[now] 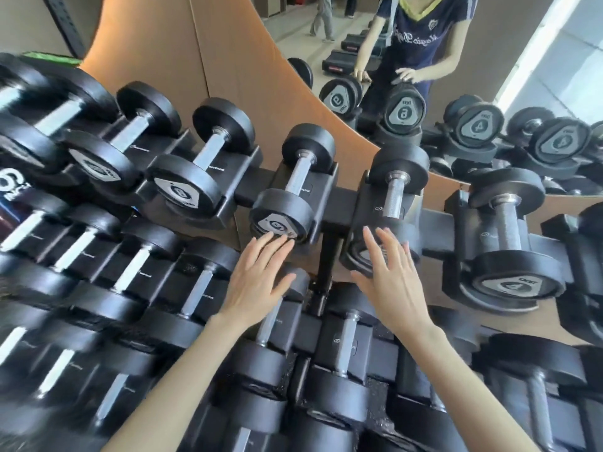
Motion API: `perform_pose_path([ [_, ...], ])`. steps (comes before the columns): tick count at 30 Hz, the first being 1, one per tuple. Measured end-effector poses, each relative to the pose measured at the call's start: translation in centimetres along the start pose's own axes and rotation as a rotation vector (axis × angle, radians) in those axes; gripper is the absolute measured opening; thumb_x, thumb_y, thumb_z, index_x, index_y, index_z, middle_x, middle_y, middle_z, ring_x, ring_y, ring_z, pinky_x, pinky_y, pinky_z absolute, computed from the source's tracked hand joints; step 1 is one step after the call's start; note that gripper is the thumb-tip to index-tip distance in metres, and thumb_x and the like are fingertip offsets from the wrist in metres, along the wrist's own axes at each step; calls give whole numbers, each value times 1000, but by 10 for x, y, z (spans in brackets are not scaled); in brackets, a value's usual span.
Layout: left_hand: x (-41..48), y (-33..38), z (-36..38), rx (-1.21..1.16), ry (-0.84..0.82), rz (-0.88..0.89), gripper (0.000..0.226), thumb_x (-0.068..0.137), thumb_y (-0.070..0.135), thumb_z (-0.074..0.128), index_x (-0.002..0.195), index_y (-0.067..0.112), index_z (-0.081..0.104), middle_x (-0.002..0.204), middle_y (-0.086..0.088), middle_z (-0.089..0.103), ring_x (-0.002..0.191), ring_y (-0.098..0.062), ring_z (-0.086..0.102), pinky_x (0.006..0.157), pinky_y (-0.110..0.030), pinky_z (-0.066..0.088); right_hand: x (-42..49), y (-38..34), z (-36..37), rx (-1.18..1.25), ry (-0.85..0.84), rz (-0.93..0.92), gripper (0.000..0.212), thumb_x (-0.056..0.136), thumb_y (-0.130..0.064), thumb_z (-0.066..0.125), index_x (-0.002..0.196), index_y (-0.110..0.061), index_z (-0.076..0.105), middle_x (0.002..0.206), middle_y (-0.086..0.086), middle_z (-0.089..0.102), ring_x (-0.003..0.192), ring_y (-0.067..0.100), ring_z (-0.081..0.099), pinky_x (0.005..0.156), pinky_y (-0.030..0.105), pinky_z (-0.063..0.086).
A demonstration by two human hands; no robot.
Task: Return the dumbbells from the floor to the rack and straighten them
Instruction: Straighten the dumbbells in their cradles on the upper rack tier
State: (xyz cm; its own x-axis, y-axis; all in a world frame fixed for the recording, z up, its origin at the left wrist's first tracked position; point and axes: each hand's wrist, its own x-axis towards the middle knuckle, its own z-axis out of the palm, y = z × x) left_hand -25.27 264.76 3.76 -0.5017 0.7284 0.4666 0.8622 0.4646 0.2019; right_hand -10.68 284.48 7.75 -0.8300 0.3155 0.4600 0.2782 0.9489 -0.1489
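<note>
Black round-headed dumbbells with steel handles lie in cradles on a tiered black rack (336, 197). My left hand (257, 272) is flat, fingers apart, its fingertips touching the near end face of a small dumbbell (287, 203) on the top tier. My right hand (391, 275) is also flat and spread, resting against the near head of the neighbouring dumbbell (396, 190), whose end face is mostly hidden by my fingers. Neither hand is wrapped around a handle. A dumbbell marked 4 (509, 243) sits to the right.
Bigger dumbbells (199, 164) fill the top tier to the left, and lower tiers (346, 337) hold several more. A wall mirror (456, 76) behind the rack reflects the person and the dumbbells. Brown wall panels (195, 53) stand at the back left.
</note>
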Motion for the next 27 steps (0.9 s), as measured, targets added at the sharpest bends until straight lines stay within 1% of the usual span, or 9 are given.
perform_pose_path([
  [2, -15, -26, -5, 18, -37, -36, 57, 94, 43, 37, 139, 9, 43, 141, -8, 47, 134, -25, 32, 114, -41, 21, -7, -25, 7, 3, -24, -9, 76, 74, -22, 77, 138, -5, 40, 133, 22, 49, 129, 36, 43, 106, 52, 29],
  [4, -24, -47, -9, 11, -72, -39, 59, 93, 45, 37, 140, 9, 40, 142, -10, 45, 134, -26, 33, 113, -41, 20, -13, -47, 17, 6, -71, 26, 76, 77, -23, 75, 140, -7, 37, 134, 20, 48, 129, 35, 42, 108, 49, 26],
  [7, -27, -77, -17, -21, -97, 29, 60, 93, 44, 39, 141, 8, 39, 144, -11, 43, 134, -28, 34, 112, -43, 22, -21, -79, 33, 36, -155, 133, 75, 82, -23, 70, 144, -9, 30, 139, 19, 42, 133, 35, 37, 110, 52, 28],
  [10, -27, -107, -26, -57, -100, 104, 60, 93, 43, 40, 141, 8, 39, 144, -11, 42, 135, -28, 34, 112, -45, 23, -24, -116, 43, 38, -208, 212, 75, 85, -24, 66, 146, -11, 24, 145, 18, 35, 137, 33, 30, 113, 50, 24],
  [13, -30, -138, -39, -62, -128, 177, 60, 92, 43, 39, 141, 9, 38, 145, -10, 41, 136, -28, 33, 112, -45, 25, -20, -152, 46, 23, -217, 260, 75, 85, -25, 66, 146, -12, 25, 145, 18, 35, 137, 33, 31, 112, 49, 24],
  [16, -30, -162, -50, -63, -124, 209, 60, 92, 42, 39, 142, 9, 37, 145, -10, 41, 135, -28, 34, 111, -46, 28, -15, -178, 43, 4, -230, 288, 75, 85, -27, 66, 147, -16, 24, 146, 14, 34, 134, 32, 35, 112, 48, 28],
  [20, -23, -173, -60, -79, -135, 273, 60, 91, 43, 39, 141, 10, 39, 144, -11, 43, 129, -28, 41, 109, -44, 32, -6, -189, 30, -51, -203, 279, 76, 84, -28, 68, 146, -13, 27, 143, 14, 38, 131, 32, 39, 105, 48, 37],
  [24, -6, -168, -66, -85, -137, 344, 61, 91, 46, 37, 141, 11, 40, 143, -11, 43, 127, -27, 44, 108, -43, 35, 6, -181, 21, -65, -181, 310, 73, 87, -29, 62, 147, -15, 24, 148, 9, 33, 135, 27, 34, 107, 45, 36],
  [27, 20, -160, -68, -85, -134, 387, 60, 91, 46, 37, 141, 12, 40, 141, -11, 46, 126, -27, 45, 106, -44, 37, 18, -169, 23, -71, -184, 346, 72, 88, -31, 60, 147, -15, 23, 149, 8, 32, 135, 26, 34, 108, 41, 36],
])
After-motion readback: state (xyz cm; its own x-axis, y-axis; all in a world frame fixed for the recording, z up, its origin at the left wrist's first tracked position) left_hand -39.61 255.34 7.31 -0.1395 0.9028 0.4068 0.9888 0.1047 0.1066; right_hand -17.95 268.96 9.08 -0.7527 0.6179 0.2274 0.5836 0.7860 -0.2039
